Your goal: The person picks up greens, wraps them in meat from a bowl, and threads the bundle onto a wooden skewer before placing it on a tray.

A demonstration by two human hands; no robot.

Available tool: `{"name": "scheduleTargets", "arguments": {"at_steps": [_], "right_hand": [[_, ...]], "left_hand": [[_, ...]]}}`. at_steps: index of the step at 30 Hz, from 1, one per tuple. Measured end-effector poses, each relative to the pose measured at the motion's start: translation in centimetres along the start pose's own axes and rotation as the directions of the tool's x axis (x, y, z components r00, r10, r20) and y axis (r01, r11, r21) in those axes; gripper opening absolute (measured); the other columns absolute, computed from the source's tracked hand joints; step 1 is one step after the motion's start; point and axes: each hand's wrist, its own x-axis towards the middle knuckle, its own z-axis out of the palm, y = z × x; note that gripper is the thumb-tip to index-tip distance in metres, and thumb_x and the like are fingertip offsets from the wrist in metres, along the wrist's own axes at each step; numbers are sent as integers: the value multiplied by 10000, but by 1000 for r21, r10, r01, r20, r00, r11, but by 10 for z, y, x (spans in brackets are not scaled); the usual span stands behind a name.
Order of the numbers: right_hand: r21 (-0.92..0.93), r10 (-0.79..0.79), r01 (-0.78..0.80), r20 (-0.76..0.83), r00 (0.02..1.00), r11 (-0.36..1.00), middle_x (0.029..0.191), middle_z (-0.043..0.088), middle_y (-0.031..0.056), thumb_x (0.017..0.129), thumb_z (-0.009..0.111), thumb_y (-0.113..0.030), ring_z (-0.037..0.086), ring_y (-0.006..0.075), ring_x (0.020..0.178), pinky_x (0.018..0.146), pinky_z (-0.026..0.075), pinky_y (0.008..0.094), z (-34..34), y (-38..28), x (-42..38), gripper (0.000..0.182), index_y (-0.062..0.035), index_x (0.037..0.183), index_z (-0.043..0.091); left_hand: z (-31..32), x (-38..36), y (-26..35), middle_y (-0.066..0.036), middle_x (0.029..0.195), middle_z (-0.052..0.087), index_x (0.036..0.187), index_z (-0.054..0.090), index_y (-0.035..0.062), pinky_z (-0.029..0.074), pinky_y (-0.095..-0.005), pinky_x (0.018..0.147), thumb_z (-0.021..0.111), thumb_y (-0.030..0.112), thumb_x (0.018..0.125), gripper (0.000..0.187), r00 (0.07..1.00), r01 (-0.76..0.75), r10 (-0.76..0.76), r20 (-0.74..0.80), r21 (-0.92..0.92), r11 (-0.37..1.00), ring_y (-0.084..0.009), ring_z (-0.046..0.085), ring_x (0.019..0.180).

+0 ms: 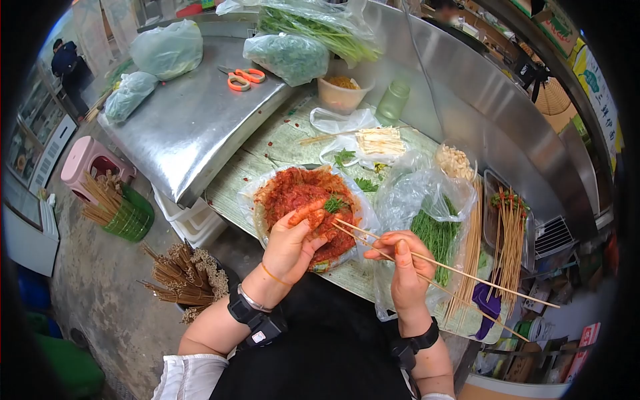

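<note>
My left hand (297, 241), its fingers stained red, is closed at the near side of a bowl of red-sauced meat (290, 193). Its fingertips are around a piece coated in red sauce, beside a green herb sprig (335, 203). In my right hand (405, 267) are two long wooden skewers (467, 274), their tips pointing left toward my left fingers. Right of the bowl, a clear plastic bag (417, 187) partly covers long green stems (437, 233). White enoki mushrooms (380, 141) lie on plastic behind the bowl.
Skewers (510, 233) rest on a metal tray at right, near a purple cloth (487, 303). Orange scissors (245, 78) and bagged greens (167, 48) sit on the steel surface (193, 113). Skewer bundles (187, 277) stand lower left. A person (65, 63) is far left.
</note>
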Motion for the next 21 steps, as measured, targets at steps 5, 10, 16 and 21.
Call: {"name": "scheduleTargets", "arguments": {"at_steps": [5, 10, 16, 21], "right_hand": [[-91, -123, 125, 36, 992, 988, 927, 554, 157, 929, 428, -140, 618, 228, 734, 666, 550, 336, 4, 6, -2, 240, 55, 909, 566], [-357, -176, 239, 200, 964, 903, 893, 583, 154, 912, 445, -102, 608, 216, 778, 689, 505, 300, 8, 2, 0, 212, 55, 893, 586], [-444, -326, 436, 305, 895, 783, 868, 612, 148, 837, 534, 1, 607, 241, 733, 649, 489, 290, 16, 9, 9, 77, 32, 876, 593], [-460, -346, 465, 323, 881, 756, 904, 609, 140, 838, 557, -21, 612, 246, 745, 642, 493, 293, 24, 19, 14, 79, 17, 895, 596]], "left_hand": [[4, 0, -3, -101, 1193, 540, 1206, 481, 24, 478, -386, 888, 425, 77, 921, 295, 1000, -17, 17, -5, -35, 999, -235, 545, 1075], [2, 1, -6, -106, 1190, 541, 1202, 482, 19, 483, -384, 879, 426, 84, 923, 292, 998, -47, 46, -35, -13, 999, -243, 551, 1066], [-2, 5, -11, -121, 1164, 552, 1175, 489, -12, 502, -386, 847, 429, 64, 917, 276, 989, -126, 132, -58, 95, 987, -274, 569, 1038], [-7, 10, -10, -120, 1164, 553, 1193, 484, -2, 505, -380, 842, 447, 70, 913, 291, 981, -167, 179, -73, 145, 975, -287, 571, 1034]]}}
